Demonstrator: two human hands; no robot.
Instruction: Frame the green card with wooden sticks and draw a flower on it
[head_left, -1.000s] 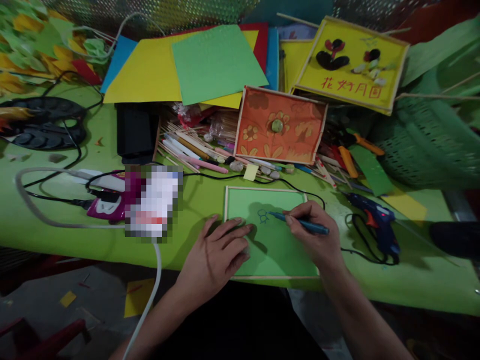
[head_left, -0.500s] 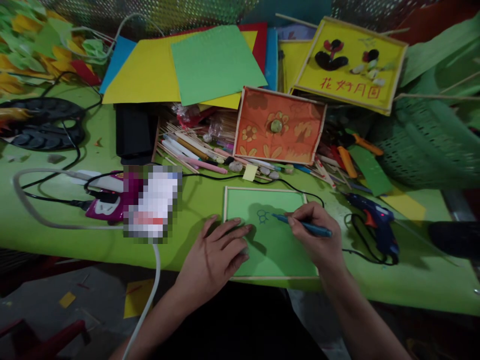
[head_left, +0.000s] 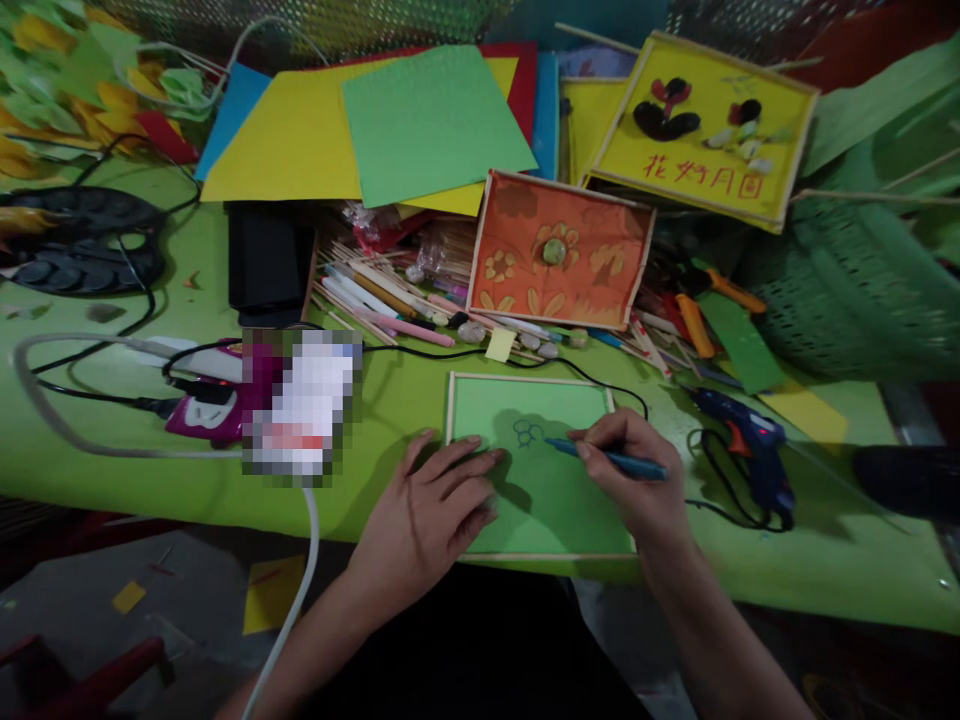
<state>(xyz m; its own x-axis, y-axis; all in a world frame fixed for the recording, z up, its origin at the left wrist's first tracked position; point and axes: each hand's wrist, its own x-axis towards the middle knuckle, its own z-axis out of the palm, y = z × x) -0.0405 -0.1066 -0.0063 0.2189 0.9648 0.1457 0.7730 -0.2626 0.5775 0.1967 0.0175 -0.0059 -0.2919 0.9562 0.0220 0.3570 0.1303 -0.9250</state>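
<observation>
A green sheet point(head_left: 555, 510) edged with thin wooden sticks lies on the table in front of me. Near its upper middle is a small blue drawing point(head_left: 527, 433) of rounded, petal-like outlines. My right hand point(head_left: 634, 465) grips a blue marker pen point(head_left: 626, 463), its tip at the right side of the drawing. My left hand point(head_left: 435, 500) rests with fingers spread over the sheet's left edge, holding nothing.
Right of the sheet lies a blue glue gun point(head_left: 750, 450). A purple power strip point(head_left: 217, 405) with cables and a blurred-out phone point(head_left: 304, 405) are at left. Behind stand an orange framed picture point(head_left: 559, 250), a yellow framed picture point(head_left: 697, 130), several pens point(head_left: 382, 315) and a green basket point(head_left: 862, 290).
The pen tip has shifted slightly right and down, and another curved blue line now shows on the drawing's right side. My left hand stays in place.
</observation>
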